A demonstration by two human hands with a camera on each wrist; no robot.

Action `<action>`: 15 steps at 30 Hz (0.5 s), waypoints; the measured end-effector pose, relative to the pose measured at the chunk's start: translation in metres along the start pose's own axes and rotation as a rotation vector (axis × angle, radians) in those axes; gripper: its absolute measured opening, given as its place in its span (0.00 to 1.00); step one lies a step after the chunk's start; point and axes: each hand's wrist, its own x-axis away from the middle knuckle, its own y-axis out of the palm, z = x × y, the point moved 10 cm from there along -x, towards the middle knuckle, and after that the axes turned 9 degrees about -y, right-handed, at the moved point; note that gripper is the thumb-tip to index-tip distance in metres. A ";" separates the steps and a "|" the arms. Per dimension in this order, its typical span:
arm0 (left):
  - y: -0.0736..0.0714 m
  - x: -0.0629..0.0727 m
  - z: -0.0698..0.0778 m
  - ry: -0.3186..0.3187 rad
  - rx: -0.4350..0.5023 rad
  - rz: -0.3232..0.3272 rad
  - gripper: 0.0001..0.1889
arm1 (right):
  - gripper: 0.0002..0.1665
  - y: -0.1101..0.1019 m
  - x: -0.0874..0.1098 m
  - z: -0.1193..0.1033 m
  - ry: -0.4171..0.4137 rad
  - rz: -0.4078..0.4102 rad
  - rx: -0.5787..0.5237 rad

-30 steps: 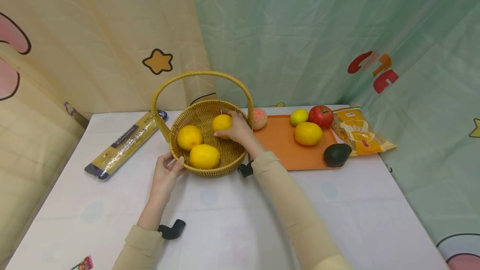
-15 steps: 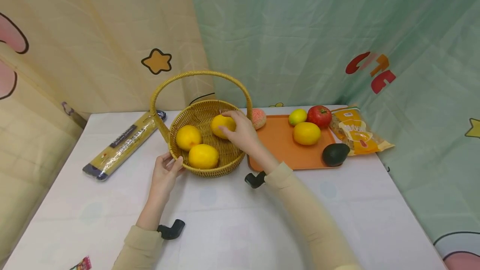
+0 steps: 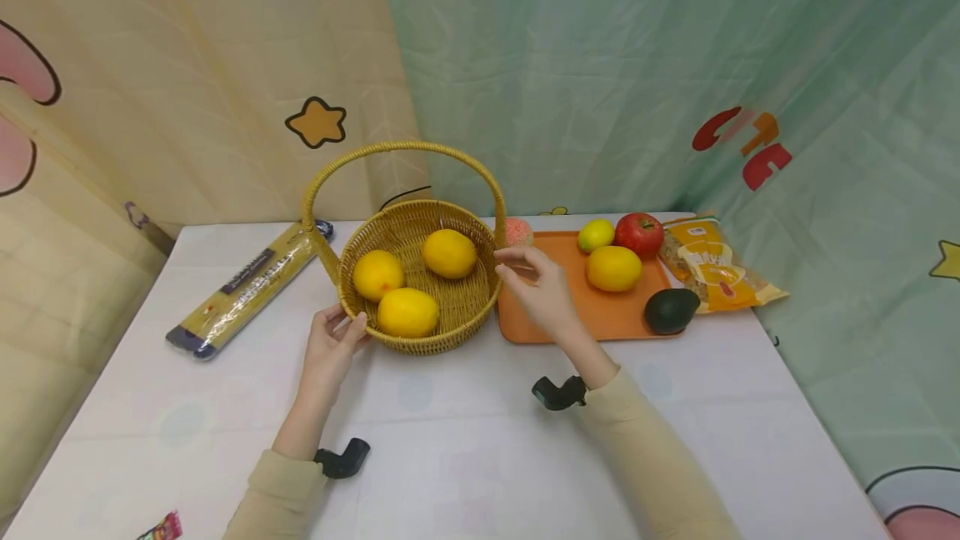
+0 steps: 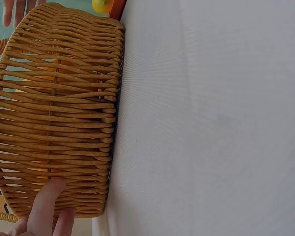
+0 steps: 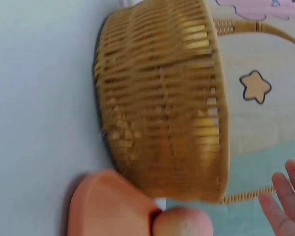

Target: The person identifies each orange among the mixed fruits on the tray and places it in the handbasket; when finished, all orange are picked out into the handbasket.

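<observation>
A wicker basket (image 3: 427, 344) with a tall hoop handle stands at the back of the table. In it lie a rounder yellow fruit (image 3: 378, 275), a lemon-like yellow fruit (image 3: 408, 312) and another such fruit (image 3: 449, 254) to the right. My left hand (image 3: 333, 344) grips the basket's near-left rim, thumb on top; the left wrist view shows its fingers (image 4: 43, 209) against the woven wall. Just outside the right rim, my right hand (image 3: 543, 290) hovers with loose fingers and holds nothing. In the right wrist view that hand (image 5: 287, 201) is partly cut off.
Right of the basket lies an orange tray (image 3: 551, 307) with a pink speckled fruit (image 3: 518, 231), a small yellow-green fruit (image 3: 597, 235), a red apple (image 3: 640, 234), a lemon (image 3: 613, 268) and an avocado (image 3: 671, 311). A yellow bag (image 3: 712, 261) and a long packet (image 3: 247, 294) flank them.
My right hand has let go of the yellow fruit in the basket and drawn back rightward over the rim. The fruit stays inside. My left hand keeps its place on the rim.
</observation>
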 end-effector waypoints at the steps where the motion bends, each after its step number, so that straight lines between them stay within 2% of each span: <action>1: 0.000 0.000 0.000 -0.001 0.000 0.000 0.33 | 0.14 -0.007 0.003 0.004 0.009 0.014 0.004; 10: -0.001 -0.001 0.000 0.003 -0.005 -0.001 0.33 | 0.18 -0.067 0.025 0.042 0.151 0.096 0.100; 15: 0.000 -0.002 0.000 0.001 -0.004 -0.005 0.33 | 0.19 -0.099 0.031 0.053 0.181 0.136 0.198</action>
